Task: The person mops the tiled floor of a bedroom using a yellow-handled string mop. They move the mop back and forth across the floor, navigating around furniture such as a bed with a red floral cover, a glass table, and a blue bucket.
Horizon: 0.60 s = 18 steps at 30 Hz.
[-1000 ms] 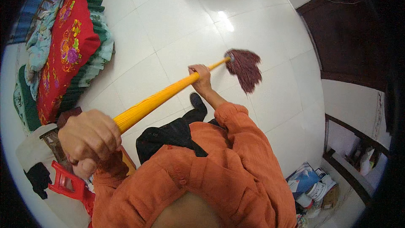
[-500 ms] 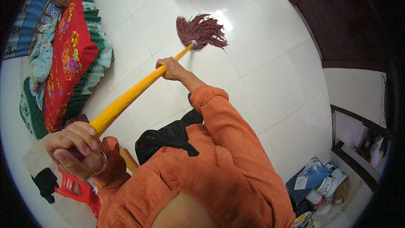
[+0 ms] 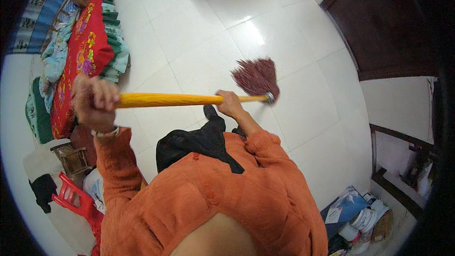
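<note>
A mop with a yellow handle [image 3: 170, 100] and a dark reddish-brown string head [image 3: 258, 77] lies across my front, its head on the white tiled floor [image 3: 199, 42] to the right. My left hand [image 3: 97, 102], slightly blurred, wraps the upper end of the handle at the left. Farther down the handle, not far from the metal collar [image 3: 269, 97], my right hand [image 3: 229, 104] is closed round it. The strands fan out away from me, toward the far left.
On the left stands a bed with a red flowered cover [image 3: 85, 59]. Nearer are a small wooden stool [image 3: 71, 158] and a red plastic chair [image 3: 78, 201]. Boxes and tubs [image 3: 362, 218] sit at the lower right. A dark door [image 3: 379, 28] is at the far right.
The mop head has swung right and nearer to me. My left hand has moved up the picture and my right hand to the right, so the handle now lies nearly level across the view.
</note>
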Available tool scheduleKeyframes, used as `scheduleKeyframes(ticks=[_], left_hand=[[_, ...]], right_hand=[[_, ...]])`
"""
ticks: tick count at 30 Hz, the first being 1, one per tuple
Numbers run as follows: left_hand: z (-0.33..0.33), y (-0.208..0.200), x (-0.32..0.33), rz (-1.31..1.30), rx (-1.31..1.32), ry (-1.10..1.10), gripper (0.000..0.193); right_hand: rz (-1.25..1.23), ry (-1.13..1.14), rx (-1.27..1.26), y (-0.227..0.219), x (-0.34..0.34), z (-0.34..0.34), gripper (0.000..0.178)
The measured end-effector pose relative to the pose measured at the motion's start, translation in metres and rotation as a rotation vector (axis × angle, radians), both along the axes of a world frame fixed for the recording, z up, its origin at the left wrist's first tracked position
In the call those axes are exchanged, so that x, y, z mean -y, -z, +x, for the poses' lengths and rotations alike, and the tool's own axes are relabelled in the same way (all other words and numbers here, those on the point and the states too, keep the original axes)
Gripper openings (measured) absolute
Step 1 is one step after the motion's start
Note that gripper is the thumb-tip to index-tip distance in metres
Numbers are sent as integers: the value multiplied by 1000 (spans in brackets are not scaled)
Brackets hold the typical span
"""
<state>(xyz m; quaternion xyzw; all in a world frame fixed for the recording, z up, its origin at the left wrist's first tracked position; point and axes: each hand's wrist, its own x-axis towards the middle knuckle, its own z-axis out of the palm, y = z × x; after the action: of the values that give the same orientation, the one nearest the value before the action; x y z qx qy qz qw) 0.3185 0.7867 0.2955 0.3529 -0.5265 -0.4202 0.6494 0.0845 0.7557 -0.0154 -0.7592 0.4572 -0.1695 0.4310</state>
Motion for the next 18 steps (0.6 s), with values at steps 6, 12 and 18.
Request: scheduleKeyframes(ticks=[6, 12, 18], left_hand=[[-74, 55, 65, 104, -144, 421, 24], [-149, 102, 109, 361, -108, 763, 28], [-168, 125, 147, 454, -43, 1063, 31]], right_hand=[[42, 408, -71, 25, -52, -98, 15], [-62, 725, -80, 76, -107, -158, 7], [23, 1024, -114, 67, -107, -135, 8]])
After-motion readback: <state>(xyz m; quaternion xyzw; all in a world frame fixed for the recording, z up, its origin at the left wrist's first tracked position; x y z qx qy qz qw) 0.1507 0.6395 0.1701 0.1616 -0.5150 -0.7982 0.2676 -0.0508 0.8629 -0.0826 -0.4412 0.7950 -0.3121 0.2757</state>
